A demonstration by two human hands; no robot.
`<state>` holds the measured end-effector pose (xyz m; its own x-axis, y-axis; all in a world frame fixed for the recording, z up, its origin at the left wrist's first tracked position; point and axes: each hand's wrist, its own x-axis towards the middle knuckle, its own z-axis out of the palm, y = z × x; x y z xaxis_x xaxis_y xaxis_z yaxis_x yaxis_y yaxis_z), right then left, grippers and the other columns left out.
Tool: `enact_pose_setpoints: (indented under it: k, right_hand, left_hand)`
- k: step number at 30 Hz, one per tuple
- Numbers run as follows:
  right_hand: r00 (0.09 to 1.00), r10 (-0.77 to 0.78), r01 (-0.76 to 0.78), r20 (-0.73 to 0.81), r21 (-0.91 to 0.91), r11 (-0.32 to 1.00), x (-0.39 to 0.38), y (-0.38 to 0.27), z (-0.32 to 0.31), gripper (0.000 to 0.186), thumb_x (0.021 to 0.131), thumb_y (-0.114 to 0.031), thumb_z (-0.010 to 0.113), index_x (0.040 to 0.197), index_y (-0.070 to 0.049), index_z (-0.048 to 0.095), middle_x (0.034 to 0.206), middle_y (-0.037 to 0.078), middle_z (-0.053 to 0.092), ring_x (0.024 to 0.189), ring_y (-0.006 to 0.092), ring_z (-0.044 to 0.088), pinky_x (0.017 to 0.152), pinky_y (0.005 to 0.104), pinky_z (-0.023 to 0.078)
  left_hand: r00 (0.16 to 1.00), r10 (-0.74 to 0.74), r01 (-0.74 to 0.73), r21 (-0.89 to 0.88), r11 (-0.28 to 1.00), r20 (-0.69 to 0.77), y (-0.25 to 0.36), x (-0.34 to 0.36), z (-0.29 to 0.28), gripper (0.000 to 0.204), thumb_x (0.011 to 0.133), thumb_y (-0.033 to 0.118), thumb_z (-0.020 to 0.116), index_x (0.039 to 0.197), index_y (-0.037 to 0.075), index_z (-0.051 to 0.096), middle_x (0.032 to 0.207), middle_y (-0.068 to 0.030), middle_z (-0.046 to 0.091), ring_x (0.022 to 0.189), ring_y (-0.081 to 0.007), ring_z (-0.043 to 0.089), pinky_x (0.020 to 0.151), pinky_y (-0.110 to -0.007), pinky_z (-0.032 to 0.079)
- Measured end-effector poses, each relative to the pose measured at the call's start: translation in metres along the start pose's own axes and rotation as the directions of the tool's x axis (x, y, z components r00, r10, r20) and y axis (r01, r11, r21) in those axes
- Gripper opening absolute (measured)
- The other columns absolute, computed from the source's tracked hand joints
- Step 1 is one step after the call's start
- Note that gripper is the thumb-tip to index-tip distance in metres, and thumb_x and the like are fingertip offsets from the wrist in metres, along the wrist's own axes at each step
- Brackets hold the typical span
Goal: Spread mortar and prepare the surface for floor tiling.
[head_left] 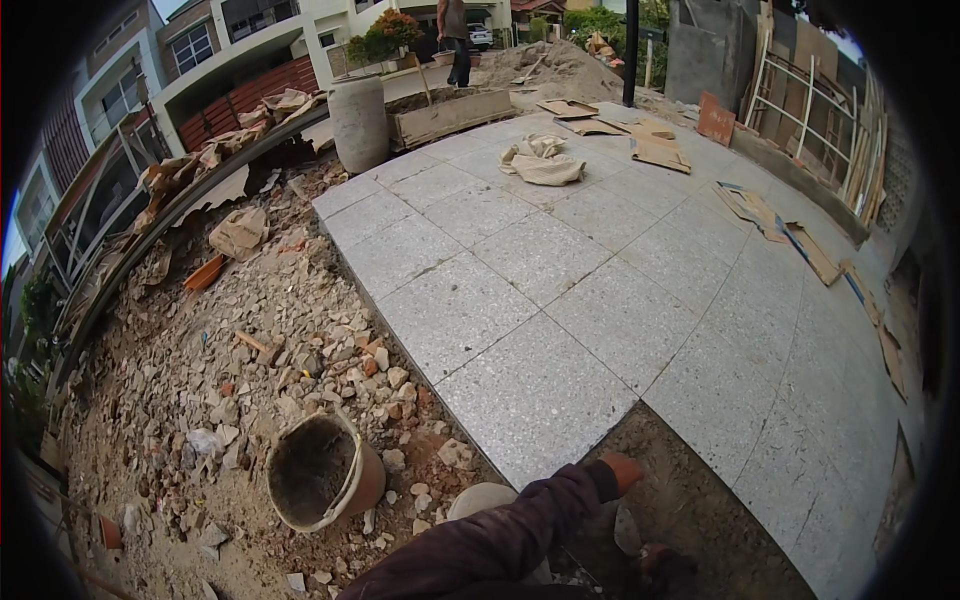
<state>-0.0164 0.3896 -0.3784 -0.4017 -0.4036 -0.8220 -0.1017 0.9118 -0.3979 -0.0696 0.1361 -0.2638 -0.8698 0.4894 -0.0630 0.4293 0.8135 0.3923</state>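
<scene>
Head view | left hand (pixel 625 473), right hand (pixel 668 572): fingers' state cannot be told | dirt bed (pixel 692 492) could be gouged if the nearby trowel (pixel 627 530) is tipped

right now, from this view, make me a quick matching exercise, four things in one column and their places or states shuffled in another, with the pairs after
Things
1 left hand
2 bucket
3 crumpled pale cloth
4 tall round pot

Places or states
A lying on top of the laid tiles
B upright, near the paving's far left corner
C at the dark bare patch beside the tiles
D on the rubble, its inside coated grey

Pairs: 1-C, 2-D, 3-A, 4-B
</scene>
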Motion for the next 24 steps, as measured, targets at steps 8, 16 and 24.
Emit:
enact_pose_setpoints:
  k: [8,16,24]
  right_hand:
    - [0.783,0.621,0.316,0.002,0.859,-0.402,-0.051,0.201,0.000,0.032,0.081,-0.038,0.025,0.096,-0.017,0.045,0.081,0.008,0.047,0.066,0.0273,0.046,0.054,0.0436,0.037]
    - [0.770,0.633,-0.100,-0.081,0.964,0.245,0.093,0.082,-0.041,0.029,0.081,-0.029,0.037,0.102,-0.009,0.042,0.093,0.008,0.050,0.077,0.0245,0.050,0.062,0.0437,0.040]
    - [0.832,0.538,-0.395,-0.135,0.538,0.745,0.086,0.004,-0.066,0.048,0.076,-0.019,0.051,0.117,-0.004,0.034,0.101,0.016,0.051,0.078,0.0280,0.054,0.062,0.0394,0.042]
  left_hand:
    - [0.964,0.139,-0.155,-0.058,0.986,-0.225,0.015,0.048,-0.076,0.031,0.072,0.015,0.049,0.102,0.009,0.046,0.076,-0.0130,0.053,0.070,-0.0305,0.052,0.061,-0.038,0.043]
    - [0.994,0.024,-0.032,-0.074,0.997,-0.105,-0.025,0.011,-0.083,0.033,0.073,0.014,0.051,0.106,0.012,0.046,0.074,-0.0137,0.051,0.069,-0.0306,0.051,0.060,-0.038,0.042]
    - [0.995,0.009,-0.023,-0.134,0.991,-0.104,-0.020,0.018,-0.085,0.033,0.074,0.015,0.051,0.106,0.011,0.045,0.077,-0.0145,0.051,0.070,-0.0318,0.050,0.061,-0.039,0.042]
